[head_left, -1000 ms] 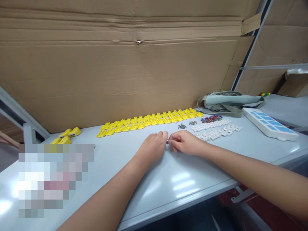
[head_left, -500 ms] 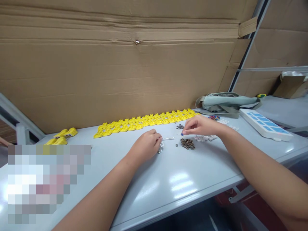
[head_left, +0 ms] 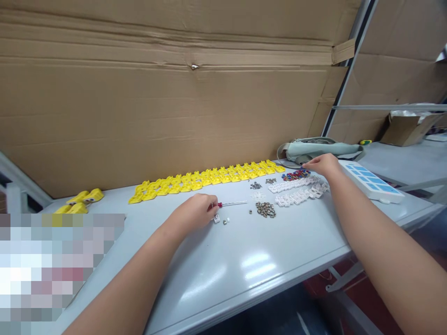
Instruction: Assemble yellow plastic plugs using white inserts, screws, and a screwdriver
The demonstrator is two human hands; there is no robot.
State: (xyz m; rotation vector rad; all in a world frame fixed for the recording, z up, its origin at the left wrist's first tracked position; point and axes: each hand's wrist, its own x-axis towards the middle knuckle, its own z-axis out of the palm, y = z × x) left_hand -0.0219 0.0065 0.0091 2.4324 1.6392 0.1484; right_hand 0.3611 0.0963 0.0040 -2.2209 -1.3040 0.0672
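Observation:
My left hand (head_left: 197, 210) is closed at the table with its fingers curled around a small white plastic part (head_left: 217, 217), which shows below the fingertips. A screwdriver (head_left: 233, 203) with a red handle lies beside those fingers, its handle partly hidden by them. A small metal nut (head_left: 225, 222) and a tiny white piece sit just right of the white part. My right hand (head_left: 325, 164) reaches to the far end of a pile of red and blue pieces (head_left: 296, 175). Its fingertips are pinched together there; what is between them is too small to make out.
Brownish metal nuts (head_left: 266, 209) form a heap mid-table, with screws (head_left: 256, 185) behind. White plastic parts (head_left: 291, 197) lie in rows to their right. Yellow pieces (head_left: 206, 177) line the cardboard wall (head_left: 157, 116). A pale green bag (head_left: 314, 148) and a white-and-blue case (head_left: 372, 179) stand right.
My right hand has moved right and away from the nuts, where it held a small blue piece, to the red and blue pile. My left hand shifted slightly left, exposing the screwdriver's red handle.

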